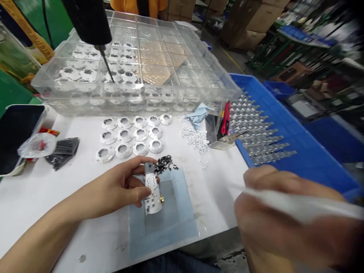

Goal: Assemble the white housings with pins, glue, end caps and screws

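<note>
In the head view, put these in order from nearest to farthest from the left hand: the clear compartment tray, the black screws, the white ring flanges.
From the left hand, which holds a white housing:
1. Black screws: small pile just ahead and to the right.
2. White ring flanges: rows farther ahead.
3. Clear compartment tray: farthest, beyond the flanges.

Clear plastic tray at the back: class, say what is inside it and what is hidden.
The clear plastic tray holds white flanged rings in its left compartments; a hanging black electric screwdriver hides its back-left corner.
</note>
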`<state>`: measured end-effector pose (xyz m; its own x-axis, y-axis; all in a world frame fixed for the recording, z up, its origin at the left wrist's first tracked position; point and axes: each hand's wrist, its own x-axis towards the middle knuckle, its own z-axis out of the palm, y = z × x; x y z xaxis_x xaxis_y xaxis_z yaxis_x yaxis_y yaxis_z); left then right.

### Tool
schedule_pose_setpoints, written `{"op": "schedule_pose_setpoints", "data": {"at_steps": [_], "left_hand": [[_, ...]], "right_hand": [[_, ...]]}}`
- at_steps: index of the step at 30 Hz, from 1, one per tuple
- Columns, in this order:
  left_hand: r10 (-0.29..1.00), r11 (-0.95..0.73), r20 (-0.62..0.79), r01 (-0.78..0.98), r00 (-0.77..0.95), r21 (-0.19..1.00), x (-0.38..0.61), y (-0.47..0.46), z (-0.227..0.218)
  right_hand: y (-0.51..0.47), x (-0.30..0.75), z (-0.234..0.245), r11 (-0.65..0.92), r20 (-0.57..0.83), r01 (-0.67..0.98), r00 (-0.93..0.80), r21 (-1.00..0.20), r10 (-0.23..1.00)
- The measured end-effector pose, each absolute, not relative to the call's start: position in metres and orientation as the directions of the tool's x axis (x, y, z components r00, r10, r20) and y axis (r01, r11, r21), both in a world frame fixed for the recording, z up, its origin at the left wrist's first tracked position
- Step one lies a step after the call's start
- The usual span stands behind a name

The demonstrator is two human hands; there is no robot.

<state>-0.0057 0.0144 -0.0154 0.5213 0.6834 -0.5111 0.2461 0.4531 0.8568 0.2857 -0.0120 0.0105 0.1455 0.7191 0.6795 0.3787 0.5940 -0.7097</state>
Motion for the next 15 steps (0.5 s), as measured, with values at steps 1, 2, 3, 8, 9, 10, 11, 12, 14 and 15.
{"op": "schedule_pose_setpoints", "data": {"at_steps": [1,2,3,8,9,10,11,12,14,15], "left_hand": [[0.679,0.456,-0.515,0.249,0.524,0.855,-0.006,0.014,-0.016],[0.675,0.464,-0.518,0.244,0.526,0.852,-0.005,0.015,-0.016],[0.671,0.473,-0.522,0.238,0.526,0.848,-0.004,0.015,-0.015],[0.661,0.489,-0.545,0.255,0.516,0.834,-0.001,0.016,-0.014],[0.662,0.488,-0.543,0.253,0.517,0.836,-0.001,0.016,-0.015],[0.667,0.487,-0.539,0.246,0.515,0.838,-0.001,0.015,-0.017],[0.676,0.489,-0.535,0.235,0.507,0.84,-0.001,0.014,-0.019],[0.691,0.489,-0.531,0.224,0.491,0.843,-0.001,0.013,-0.021],[0.722,0.485,-0.523,0.208,0.453,0.849,-0.001,0.011,-0.026],[0.734,0.48,-0.518,0.204,0.438,0.853,0.0,0.01,-0.027]], "right_hand": [[-0.006,0.295,0.012,0.613,0.705,0.357,0.26,-0.705,0.66],[0.002,0.305,0.013,0.614,0.694,0.325,0.379,-0.719,0.613],[0.01,0.316,0.014,0.592,0.65,0.29,0.474,-0.752,0.594],[0.055,0.372,-0.003,0.261,0.442,0.399,0.476,-0.879,0.76],[0.065,0.38,-0.009,0.209,0.396,0.415,0.439,-0.885,0.807],[0.075,0.386,-0.015,0.177,0.358,0.421,0.403,-0.89,0.842],[0.084,0.389,-0.021,0.154,0.323,0.421,0.367,-0.894,0.872],[0.092,0.391,-0.027,0.142,0.296,0.415,0.336,-0.899,0.894],[0.105,0.392,-0.036,0.119,0.254,0.417,0.287,-0.901,0.923],[0.11,0.392,-0.039,0.108,0.238,0.422,0.269,-0.9,0.933]]}}
